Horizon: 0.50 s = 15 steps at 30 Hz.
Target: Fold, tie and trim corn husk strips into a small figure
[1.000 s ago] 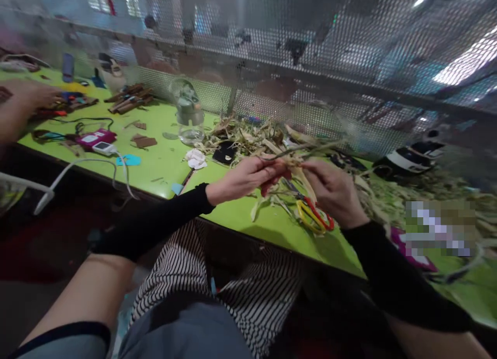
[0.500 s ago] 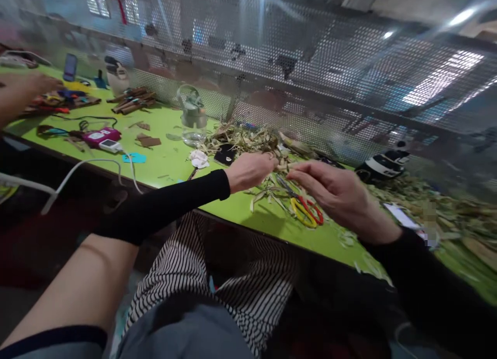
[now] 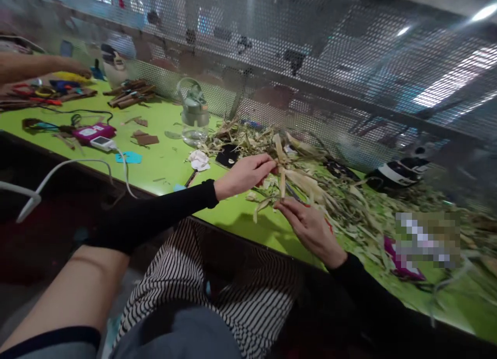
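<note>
My left hand (image 3: 248, 174) is closed in a pinch on a pale, dried husk strip (image 3: 282, 184) that looks like corn husk. Lower down, the fingertips of my right hand (image 3: 308, 223) pinch the strip's bottom end. Between both hands the strip runs upright, with a wider husk piece (image 3: 306, 184) fanning out to the right behind it. Scissors lie under my right hand; only a bit of red handle (image 3: 329, 225) shows. A heap of dried husks (image 3: 248, 136) lies just beyond my hands.
A clear bottle (image 3: 194, 118), crumpled white tissue (image 3: 199, 160) and a black square (image 3: 227, 156) stand or lie left of the heap. Further left are a magenta device (image 3: 93, 134) with a cable, brown rolls (image 3: 134, 94) and another person's arm (image 3: 42, 66). Perforated mesh (image 3: 264, 64) borders the green table (image 3: 163, 165).
My right hand has moved down and left, and the strip now stretches plainly between my hands. The scissors have become mostly hidden. The co-worker's arm reaches further right.
</note>
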Available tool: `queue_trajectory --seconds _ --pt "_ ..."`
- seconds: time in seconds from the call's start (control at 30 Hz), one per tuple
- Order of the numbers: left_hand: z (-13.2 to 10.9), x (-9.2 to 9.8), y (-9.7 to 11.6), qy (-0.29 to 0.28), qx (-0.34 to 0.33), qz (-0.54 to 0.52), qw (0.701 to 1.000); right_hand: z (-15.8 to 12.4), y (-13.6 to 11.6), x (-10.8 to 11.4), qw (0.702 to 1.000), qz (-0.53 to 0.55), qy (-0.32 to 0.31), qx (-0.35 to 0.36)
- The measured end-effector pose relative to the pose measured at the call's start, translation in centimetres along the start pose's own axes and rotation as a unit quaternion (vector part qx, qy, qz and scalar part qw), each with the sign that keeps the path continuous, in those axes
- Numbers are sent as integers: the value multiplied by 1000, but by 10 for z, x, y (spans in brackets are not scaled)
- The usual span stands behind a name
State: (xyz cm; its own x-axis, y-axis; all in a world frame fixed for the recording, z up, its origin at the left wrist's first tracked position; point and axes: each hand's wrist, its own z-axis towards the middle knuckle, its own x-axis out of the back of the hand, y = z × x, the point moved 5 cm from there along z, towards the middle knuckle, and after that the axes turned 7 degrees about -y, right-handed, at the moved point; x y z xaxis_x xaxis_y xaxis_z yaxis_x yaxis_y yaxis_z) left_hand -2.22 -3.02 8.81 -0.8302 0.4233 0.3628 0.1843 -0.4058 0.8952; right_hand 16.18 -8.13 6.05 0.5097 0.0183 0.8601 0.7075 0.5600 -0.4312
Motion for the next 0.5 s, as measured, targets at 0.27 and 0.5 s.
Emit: queue_trajectory --seconds 0.27,0.5 --pt "17 -11 -19 4 25 276 961 -11 -28 0 971 -118 187 93" --pt "9 -34 -21 -95 -28 442 892 21 -19 8 954 267 129 -42"
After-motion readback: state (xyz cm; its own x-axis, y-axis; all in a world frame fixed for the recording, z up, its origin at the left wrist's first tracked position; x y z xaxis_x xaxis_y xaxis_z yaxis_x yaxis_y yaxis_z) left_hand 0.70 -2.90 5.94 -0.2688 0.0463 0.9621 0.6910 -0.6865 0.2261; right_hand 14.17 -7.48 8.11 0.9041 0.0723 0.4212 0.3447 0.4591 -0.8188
